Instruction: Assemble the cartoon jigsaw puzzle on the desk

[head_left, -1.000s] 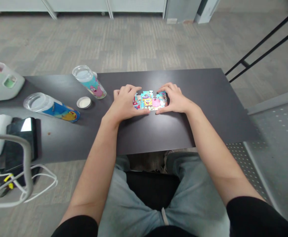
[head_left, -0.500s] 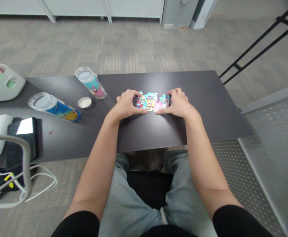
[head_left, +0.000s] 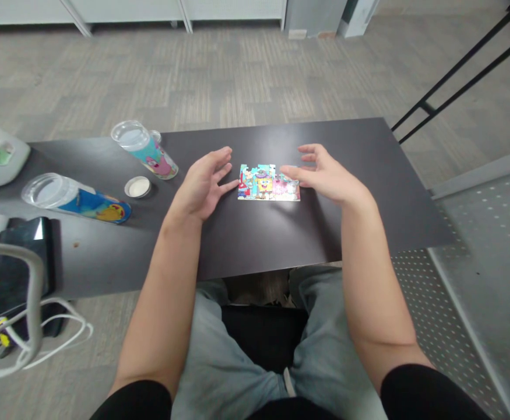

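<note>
A partly joined jigsaw puzzle (head_left: 263,184) with a bright cartoon picture lies flat on the dark table (head_left: 255,233), its far edge uneven with tabs and gaps. To its left is my left hand (head_left: 206,181), fingers spread and turned palm inward, holding nothing. One of its fingertips reaches close to the puzzle's left edge; contact cannot be made out. My right hand (head_left: 327,175) hovers at the puzzle's right end, fingers apart and nothing in them. It hides part of the far right corner.
Left on the table are a pink-and-teal printed clear tube (head_left: 150,153), a blue-and-yellow one (head_left: 80,198), a round white lid (head_left: 137,187), a dark flat device (head_left: 25,256) and a white basket (head_left: 1,154). A grey tubular bar (head_left: 36,291) and white cables are at lower left.
Both hands have let go of the puzzle's sides and opened. My left hand moved left and turned palm inward; my right lifted slightly. The view has shifted a little.
</note>
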A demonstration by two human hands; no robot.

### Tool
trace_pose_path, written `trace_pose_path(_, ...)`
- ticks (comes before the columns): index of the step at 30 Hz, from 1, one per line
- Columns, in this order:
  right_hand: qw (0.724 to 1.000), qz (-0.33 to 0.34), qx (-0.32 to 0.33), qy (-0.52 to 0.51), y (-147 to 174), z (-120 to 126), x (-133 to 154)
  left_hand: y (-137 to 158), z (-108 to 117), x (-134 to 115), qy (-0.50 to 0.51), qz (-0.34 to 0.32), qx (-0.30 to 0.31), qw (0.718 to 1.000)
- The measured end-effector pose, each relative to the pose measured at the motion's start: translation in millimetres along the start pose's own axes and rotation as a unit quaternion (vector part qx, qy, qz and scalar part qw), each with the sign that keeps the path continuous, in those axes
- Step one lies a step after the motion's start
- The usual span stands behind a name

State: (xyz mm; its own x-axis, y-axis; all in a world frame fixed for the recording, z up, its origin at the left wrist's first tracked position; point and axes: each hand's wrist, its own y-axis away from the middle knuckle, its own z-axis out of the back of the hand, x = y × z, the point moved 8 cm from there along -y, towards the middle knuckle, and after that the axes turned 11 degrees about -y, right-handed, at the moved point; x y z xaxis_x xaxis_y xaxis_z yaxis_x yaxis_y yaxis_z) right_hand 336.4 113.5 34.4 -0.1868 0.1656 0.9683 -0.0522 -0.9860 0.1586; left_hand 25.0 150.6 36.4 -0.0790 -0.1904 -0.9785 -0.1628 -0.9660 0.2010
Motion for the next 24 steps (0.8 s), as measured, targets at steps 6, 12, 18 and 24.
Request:
trace_pose_path(6,0.972,-0.079,0.033,-0.220,2,14,-4,-1,8,0,0.042,0.026,0.044,0.998)
trace_pose_path(12,0.960,-0.096,0.069,-0.254,2,9,-3,11,-7,-4,0.045,0.041,0.060,0.996)
trace_pose_path(18,0.952,-0.031,0.103,-0.285,19,-1,17,23,-23,-15,0.088,0.006,0.081,0.993)
trace_pose_path(24,0.953,-0.047,0.045,-0.295,35,8,26,25,-15,-22,0.098,-0.031,0.063,0.993)
